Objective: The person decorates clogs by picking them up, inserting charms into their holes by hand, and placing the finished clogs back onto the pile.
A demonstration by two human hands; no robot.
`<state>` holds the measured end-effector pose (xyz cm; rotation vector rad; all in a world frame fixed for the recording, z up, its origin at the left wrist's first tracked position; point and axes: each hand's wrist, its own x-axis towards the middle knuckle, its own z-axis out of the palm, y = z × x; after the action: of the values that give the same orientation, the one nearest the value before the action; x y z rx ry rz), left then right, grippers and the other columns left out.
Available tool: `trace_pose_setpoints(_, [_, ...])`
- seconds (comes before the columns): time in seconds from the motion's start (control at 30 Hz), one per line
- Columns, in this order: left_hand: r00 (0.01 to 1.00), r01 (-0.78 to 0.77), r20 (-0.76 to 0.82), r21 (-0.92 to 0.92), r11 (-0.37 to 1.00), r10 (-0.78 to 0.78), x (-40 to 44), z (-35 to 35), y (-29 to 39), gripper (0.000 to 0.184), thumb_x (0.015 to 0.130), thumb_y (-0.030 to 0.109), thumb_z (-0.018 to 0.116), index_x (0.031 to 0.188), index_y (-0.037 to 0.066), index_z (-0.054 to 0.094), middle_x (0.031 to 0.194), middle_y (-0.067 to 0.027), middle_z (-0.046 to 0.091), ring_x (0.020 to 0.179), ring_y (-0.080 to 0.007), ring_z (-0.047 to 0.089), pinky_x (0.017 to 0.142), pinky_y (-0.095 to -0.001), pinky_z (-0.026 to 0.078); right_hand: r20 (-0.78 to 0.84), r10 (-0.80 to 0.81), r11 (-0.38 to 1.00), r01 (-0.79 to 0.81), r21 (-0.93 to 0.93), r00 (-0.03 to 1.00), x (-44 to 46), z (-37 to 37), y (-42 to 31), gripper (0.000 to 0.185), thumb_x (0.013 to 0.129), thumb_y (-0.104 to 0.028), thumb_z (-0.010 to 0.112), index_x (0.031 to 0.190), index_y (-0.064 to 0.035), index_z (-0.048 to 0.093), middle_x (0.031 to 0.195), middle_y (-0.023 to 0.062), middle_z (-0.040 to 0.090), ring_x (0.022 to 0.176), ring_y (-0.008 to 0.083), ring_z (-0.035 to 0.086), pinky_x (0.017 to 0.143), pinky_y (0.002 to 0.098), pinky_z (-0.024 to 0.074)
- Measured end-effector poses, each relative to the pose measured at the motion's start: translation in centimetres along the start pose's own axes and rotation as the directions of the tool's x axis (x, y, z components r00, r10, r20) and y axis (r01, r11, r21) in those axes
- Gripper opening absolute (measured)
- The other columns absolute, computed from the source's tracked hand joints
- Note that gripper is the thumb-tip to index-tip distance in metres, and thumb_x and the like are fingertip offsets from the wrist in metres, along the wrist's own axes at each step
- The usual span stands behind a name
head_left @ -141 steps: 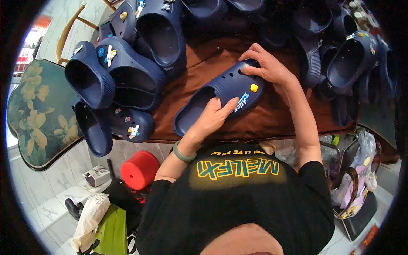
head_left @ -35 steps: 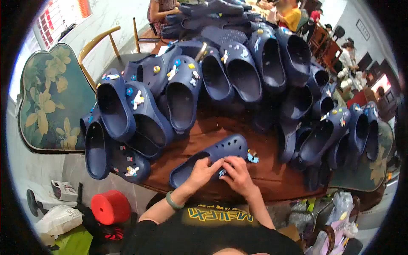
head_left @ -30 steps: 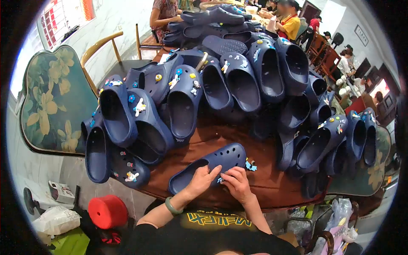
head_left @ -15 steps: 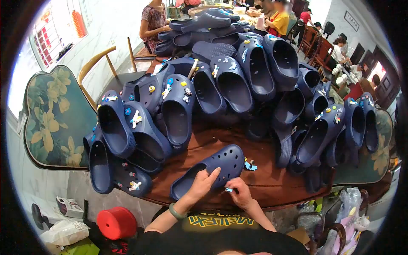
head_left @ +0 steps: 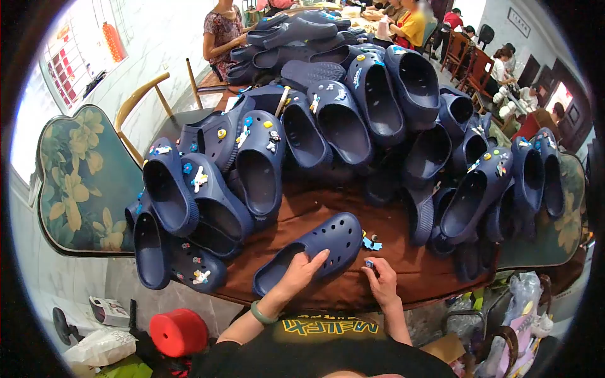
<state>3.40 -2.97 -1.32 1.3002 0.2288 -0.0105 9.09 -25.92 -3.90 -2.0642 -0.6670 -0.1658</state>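
Observation:
A dark blue clog (head_left: 335, 239) lies on the brown cloth (head_left: 315, 203), its toe pointing up and to the right. No charm shows on its visible holes. My left hand (head_left: 299, 274), with a green bangle at the wrist, grips the clog's near side, thumb on top. To the right of the clog, my right hand (head_left: 382, 281) pinches a small blue charm (head_left: 369, 264) between thumb and fingertips, apart from the shoe. Several small charms (head_left: 373, 242) in light blue and other colours lie on the cloth just beyond that hand.
Piled dark blue clogs (head_left: 258, 176), many with charms, curve round the far side, left and right. Floral chair backs (head_left: 88, 183) stand at both sides. A red stool (head_left: 178, 332) is at lower left, plastic bags (head_left: 523, 296) at lower right. Other people sit at the far tables.
My right hand has come away from the clog and moved right, a small blue piece in its fingertips. The yellow and blue lettered charms seen on the clog earlier are off it. My left hand still holds it.

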Motion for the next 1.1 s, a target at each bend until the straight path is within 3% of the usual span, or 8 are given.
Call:
trace_pose_setpoints(0.13, [1.000,0.009,0.007,0.029,1.000,-0.009,-0.1,-0.1,0.4,0.033,0.098,0.023,0.057,0.120,-0.002,0.058,0.107,-0.0022,0.062,0.095,-0.0097,0.054,0.084,-0.0270,0.046,-0.006,0.045,0.998,-0.045,0.041,0.999,-0.1,0.2,0.3,0.017,0.086,0.000,0.063,0.103,-0.0017,0.063,0.093,0.0160,0.063,0.085,0.0317,0.061,0.076,0.0371,0.0494])
trace_pose_setpoints(0.33, [1.000,0.008,0.010,-0.029,1.000,-0.008,-0.1,0.2,0.4,0.035,0.097,0.023,0.057,0.120,-0.003,0.058,0.108,-0.0022,0.062,0.097,-0.0097,0.054,0.086,-0.0272,0.046,-0.016,-0.109,0.994,0.109,0.000,0.994,0.3,0.1,0.0,0.017,0.084,0.001,0.064,0.101,-0.0015,0.064,0.094,0.0139,0.063,0.088,0.0310,0.060,0.076,0.0371,0.0496])
trace_pose_setpoints(0.63, [1.000,-0.019,0.012,-0.027,0.999,0.019,-0.3,0.4,1.0,0.036,0.097,0.023,0.057,0.123,-0.001,0.058,0.112,-0.0055,0.064,0.102,-0.0128,0.057,0.090,-0.0296,0.046,-0.041,-0.058,0.998,0.058,0.001,0.997,-0.1,0.3,0.3,0.016,0.082,0.001,0.065,0.098,-0.0013,0.064,0.097,0.0135,0.064,0.089,0.0306,0.060,0.078,0.0367,0.0493])
trace_pose_setpoints(0.77, [0.999,-0.049,-0.016,0.180,0.982,0.052,0.1,-0.3,0.4,0.038,0.095,0.024,0.057,0.121,-0.003,0.059,0.113,-0.0049,0.064,0.099,-0.0142,0.058,0.089,-0.0314,0.046,-0.042,-0.080,0.997,0.079,-0.010,0.996,-0.2,0.2,1.0,0.017,0.083,0.002,0.063,0.100,-0.0014,0.063,0.097,0.0139,0.064,0.090,0.0305,0.061,0.080,0.0357,0.0498])
trace_pose_setpoints(0.87, [1.000,0.018,-0.020,0.285,0.958,-0.013,-0.2,-0.6,1.1,0.035,0.095,0.023,0.058,0.116,-0.004,0.061,0.104,-0.0039,0.065,0.094,-0.0124,0.058,0.085,-0.0306,0.047,-0.045,0.020,0.999,-0.018,0.046,0.999,-0.6,0.4,1.5,0.018,0.084,0.002,0.061,0.101,-0.0005,0.062,0.097,0.0151,0.064,0.090,0.0298,0.063,0.080,0.0341,0.0500])
trace_pose_setpoints(0.93, [0.994,-0.066,-0.062,0.269,0.961,0.085,-0.1,-0.8,-0.6,0.031,0.095,0.025,0.056,0.104,-0.004,0.064,0.084,-0.0099,0.067,0.080,-0.0138,0.060,0.074,-0.0335,0.049,-0.066,0.124,0.990,-0.119,0.075,0.990,-0.7,0.1,1.7,0.016,0.087,-0.001,0.061,0.103,-0.0002,0.061,0.096,0.0109,0.064,0.088,0.0212,0.062,0.078,0.0310,0.0497])
trace_pose_setpoints(1.0, [0.996,-0.008,-0.078,0.307,0.952,0.034,-0.8,-1.0,0.3,0.030,0.095,0.024,0.058,0.102,-0.004,0.064,0.079,-0.0089,0.065,0.074,-0.0131,0.058,0.070,-0.0317,0.048,-0.121,0.365,0.885,-0.304,0.353,0.923,-1.3,0.5,2.5,0.015,0.091,-0.005,0.061,0.105,0.0000,0.060,0.096,0.0041,0.063,0.088,0.0122,0.059,0.078,0.0273,0.0486])
trace_pose_setpoints(1.1, [0.997,0.075,-0.017,0.318,0.945,-0.073,-1.3,-2.4,0.6,0.030,0.095,0.023,0.059,0.105,-0.005,0.063,0.084,-0.0056,0.066,0.078,-0.0101,0.057,0.072,-0.0299,0.048,-0.153,0.448,0.778,-0.300,0.553,0.881,-1.2,0.2,2.8,0.019,0.095,-0.009,0.059,0.113,-0.0029,0.058,0.096,-0.0020,0.060,0.082,0.0054,0.053,0.073,0.0217,0.0447])
